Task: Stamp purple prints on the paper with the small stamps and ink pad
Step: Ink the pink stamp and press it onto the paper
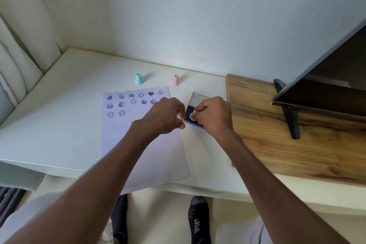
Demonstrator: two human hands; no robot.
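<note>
The right hand (213, 114) hides most of a small white stamp (192, 117), gripped and pressed onto the open ink pad (189, 114) beside the paper (138, 144) on the table (59, 125). The left hand (164, 115), fingers curled, holds an orange stamp (181, 120), largely concealed. 2 stamps, teal (138, 78) and pink (175, 80), stand behind.

One camera only — worn on the person's head, tilted forward and down over the white surface (59, 117). It sits close above both forearms, faces the far wall, and its wide angle bends the edges — taking in the floor and feet below.
</note>
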